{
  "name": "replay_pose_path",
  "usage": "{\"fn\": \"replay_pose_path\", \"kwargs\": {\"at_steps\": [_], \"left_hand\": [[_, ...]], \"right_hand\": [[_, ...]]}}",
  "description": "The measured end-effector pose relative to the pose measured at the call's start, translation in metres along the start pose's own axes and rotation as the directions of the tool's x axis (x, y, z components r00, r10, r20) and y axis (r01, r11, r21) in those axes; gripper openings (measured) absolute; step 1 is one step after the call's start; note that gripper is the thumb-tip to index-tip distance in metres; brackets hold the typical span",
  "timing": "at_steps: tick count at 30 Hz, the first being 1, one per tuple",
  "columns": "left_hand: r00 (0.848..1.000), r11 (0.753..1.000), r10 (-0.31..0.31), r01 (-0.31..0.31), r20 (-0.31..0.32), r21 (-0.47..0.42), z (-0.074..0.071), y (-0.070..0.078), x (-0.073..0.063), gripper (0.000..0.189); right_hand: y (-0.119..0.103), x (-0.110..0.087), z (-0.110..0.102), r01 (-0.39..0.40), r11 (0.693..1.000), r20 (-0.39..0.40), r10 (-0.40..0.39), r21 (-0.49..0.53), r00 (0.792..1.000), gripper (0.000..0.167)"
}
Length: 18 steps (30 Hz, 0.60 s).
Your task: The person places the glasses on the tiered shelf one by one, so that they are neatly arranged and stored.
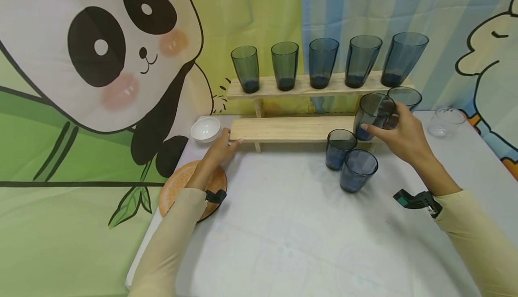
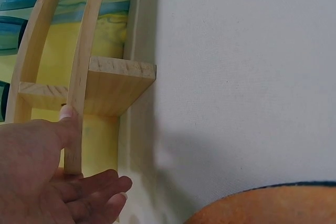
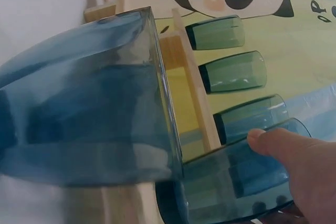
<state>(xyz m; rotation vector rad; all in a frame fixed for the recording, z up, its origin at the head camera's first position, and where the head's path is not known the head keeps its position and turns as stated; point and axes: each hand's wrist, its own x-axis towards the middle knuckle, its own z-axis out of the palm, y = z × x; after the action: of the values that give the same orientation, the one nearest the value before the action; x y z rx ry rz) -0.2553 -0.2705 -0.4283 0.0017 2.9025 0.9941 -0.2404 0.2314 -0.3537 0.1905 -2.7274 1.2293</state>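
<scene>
My left hand [image 1: 220,148] grips the left end of the two-tier wooden shelf [image 1: 291,128] at its lower board, thumb [image 2: 67,113] on one face and the other fingers curled beneath. In my right hand [image 1: 406,137] is a blue glass tumbler [image 1: 372,115], held around its side at the right end of the lower board. The thumb lies on its near side; most of the other fingers are hidden behind it. Another tumbler [image 1: 410,95] shows just behind that hand. On the table in front of the shelf, two more tumblers, one left [image 1: 341,151] and one nearer [image 1: 358,171], stand upright.
Several tall tumblers [image 1: 319,63] stand in a row on the upper board. A small white bowl [image 1: 205,130] sits beside the shelf's left end, and an orange plate [image 1: 178,182] lies under the left forearm. At the far right stands a clear glass [image 1: 443,124].
</scene>
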Motion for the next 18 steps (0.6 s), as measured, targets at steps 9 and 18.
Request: {"fn": "replay_pose_path", "kwargs": {"at_steps": [9, 18], "left_hand": [[1.000, 1.000, -0.004, 0.004, -0.001, -0.008, 0.002, -0.001, 0.000, 0.060], [1.000, 1.000, 0.000, 0.000, -0.002, -0.008, 0.000, 0.001, -0.002, 0.059]], "right_hand": [[-0.011, 0.023, 0.019, 0.015, 1.000, -0.063, -0.015, -0.001, 0.998, 0.095], [-0.007, 0.037, 0.029, -0.020, 0.999, -0.042, 0.022, 0.045, 0.999, 0.096]]}}
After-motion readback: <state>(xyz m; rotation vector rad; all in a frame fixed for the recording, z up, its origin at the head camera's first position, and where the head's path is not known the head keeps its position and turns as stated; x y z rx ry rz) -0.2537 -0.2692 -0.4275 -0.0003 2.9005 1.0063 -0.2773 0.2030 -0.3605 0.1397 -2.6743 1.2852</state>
